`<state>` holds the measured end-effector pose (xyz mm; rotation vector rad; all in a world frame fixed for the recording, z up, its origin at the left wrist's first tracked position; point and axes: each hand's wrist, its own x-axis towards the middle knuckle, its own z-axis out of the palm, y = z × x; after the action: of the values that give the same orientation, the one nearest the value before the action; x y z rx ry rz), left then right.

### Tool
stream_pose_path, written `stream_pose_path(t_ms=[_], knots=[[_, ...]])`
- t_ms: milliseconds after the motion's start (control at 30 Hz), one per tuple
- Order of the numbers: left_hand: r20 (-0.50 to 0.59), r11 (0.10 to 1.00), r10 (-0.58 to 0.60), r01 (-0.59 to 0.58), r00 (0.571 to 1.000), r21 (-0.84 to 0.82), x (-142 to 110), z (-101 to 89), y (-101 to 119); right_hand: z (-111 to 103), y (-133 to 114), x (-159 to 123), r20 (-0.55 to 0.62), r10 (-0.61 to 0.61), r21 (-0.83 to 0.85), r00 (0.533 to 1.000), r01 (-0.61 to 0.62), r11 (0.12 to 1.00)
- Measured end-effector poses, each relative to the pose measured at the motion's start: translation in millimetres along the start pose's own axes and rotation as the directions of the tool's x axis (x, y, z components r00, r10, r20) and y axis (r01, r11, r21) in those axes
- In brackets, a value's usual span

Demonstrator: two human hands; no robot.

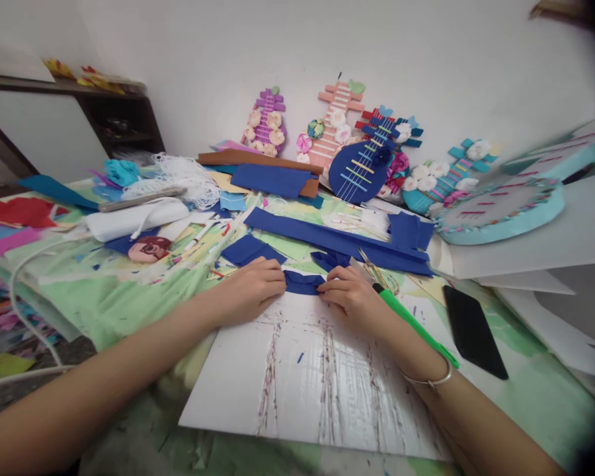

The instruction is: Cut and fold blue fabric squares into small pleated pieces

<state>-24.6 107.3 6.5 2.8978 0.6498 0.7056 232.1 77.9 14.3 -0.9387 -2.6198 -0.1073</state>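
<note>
A short folded strip of dark blue paper [302, 283] lies at the far edge of the white board [238, 396]. My left hand [256, 289] grips the strip's left end, its fingers curled together. At the other end, the fingertips of my right hand [350, 296] pinch the strip. Dried streaks run down the board toward me. Just beyond my left hand lies a blue paper square [252, 250]. Beside my right hand are scissors [374, 270] and a green box cutter [414, 325].
A long blue paper strip [327, 239] crosses the table behind the hands. A black phone [475, 330] lies at right. White string [183, 178] is heaped at back left. Several decorated paper instruments, including a blue one [354, 173], lean on the wall.
</note>
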Motion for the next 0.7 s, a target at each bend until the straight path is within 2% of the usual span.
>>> stream_pose_path(t_ms=[233,533,600,633,700], knots=[[-0.012,0.999,-0.021,0.021,1.0,0.025,-2,1.2,0,2,0,2,-0.061,-0.043,0.001,0.997,0.043,0.999],[-0.059,1.0,0.013,-0.012,0.998,0.014,-3,4.0,-1,4,2,0,-0.097,-0.047,0.038,0.994,0.051,0.998],[-0.075,1.0,0.01,-0.01,0.997,0.0,-3,4.5,-2,7,3,0,-0.15,0.008,0.091,0.989,0.006,0.996],[-0.084,1.0,0.003,-0.004,0.996,-0.012,-4,4.6,-2,8,2,1,-0.202,0.073,0.137,0.977,-0.046,0.99],[-0.098,0.998,-0.017,0.012,0.995,-0.056,-3,4.6,-2,11,2,4,-0.29,0.261,0.222,0.921,-0.2,0.954]])
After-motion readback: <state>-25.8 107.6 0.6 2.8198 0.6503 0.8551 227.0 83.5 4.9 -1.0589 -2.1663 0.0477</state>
